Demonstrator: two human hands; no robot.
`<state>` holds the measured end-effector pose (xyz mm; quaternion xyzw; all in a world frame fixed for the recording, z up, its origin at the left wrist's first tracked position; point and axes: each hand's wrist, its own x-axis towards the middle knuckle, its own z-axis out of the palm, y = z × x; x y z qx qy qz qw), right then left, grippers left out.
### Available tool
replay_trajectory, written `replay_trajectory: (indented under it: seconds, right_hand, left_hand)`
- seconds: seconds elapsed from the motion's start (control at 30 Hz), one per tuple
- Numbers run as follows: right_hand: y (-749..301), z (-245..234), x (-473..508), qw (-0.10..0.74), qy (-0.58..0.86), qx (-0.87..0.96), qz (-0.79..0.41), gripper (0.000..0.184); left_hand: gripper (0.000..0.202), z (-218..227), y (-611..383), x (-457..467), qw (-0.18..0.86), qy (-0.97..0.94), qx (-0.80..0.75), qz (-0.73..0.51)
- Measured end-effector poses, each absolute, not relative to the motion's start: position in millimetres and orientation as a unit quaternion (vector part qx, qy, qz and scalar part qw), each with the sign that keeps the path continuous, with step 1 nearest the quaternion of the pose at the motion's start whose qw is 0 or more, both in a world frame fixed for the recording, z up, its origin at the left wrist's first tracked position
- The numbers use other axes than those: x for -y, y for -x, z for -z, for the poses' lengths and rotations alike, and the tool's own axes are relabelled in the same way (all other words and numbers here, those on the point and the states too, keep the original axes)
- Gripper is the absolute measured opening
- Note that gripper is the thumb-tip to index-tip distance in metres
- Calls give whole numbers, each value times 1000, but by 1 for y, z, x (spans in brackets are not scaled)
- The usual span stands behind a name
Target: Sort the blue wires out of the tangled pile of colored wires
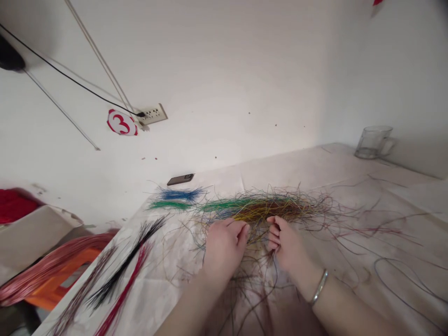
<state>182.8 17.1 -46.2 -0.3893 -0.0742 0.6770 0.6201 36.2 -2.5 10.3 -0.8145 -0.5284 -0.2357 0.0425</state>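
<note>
A tangled heap of thin mixed-colour wires lies across the middle of the white-covered table. My left hand rests at the heap's near edge, fingers curled into the strands. My right hand, with a silver bangle on the wrist, sits beside it, its fingers bent and pinching among the same strands. Which strands each hand holds is too fine to see.
Sorted bundles lie to the left: blue wires, green wires, black wires, red wires. A phone lies by the wall and a glass mug at the far right. An orange stool carries pink wires. A wall socket hangs above.
</note>
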Motion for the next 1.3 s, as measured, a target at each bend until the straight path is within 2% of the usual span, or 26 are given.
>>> replay_trajectory:
  seconds: [0.13,0.23,0.4,0.53,0.9,1.07,1.2,1.3]
  right_hand:
    - [-189,42,-18,633,378,56,-674,28]
    - [-194,41,-19,641,372,51,-670,29]
    - [-197,51,-22,630,334,68,-698,18]
    - [-196,56,-21,620,331,60,-709,18]
    - [-194,47,-17,611,369,51,-698,20]
    - [-194,46,-16,609,372,52,-699,20]
    - [-193,46,-16,604,374,53,-702,19]
    - [-192,46,-16,601,378,53,-702,19]
  left_hand:
    - [23,8,-29,-3,-1,787,528,319]
    - [21,25,-25,-16,10,799,490,348]
    - [25,45,-19,-35,48,793,544,269]
    - [25,47,-16,-37,56,772,585,242]
    - [4,43,-13,-33,64,795,572,192]
    - [10,36,-17,-27,67,801,551,223]
    - [12,35,-18,-26,82,790,523,309]
    - [21,39,-18,-28,75,795,513,314]
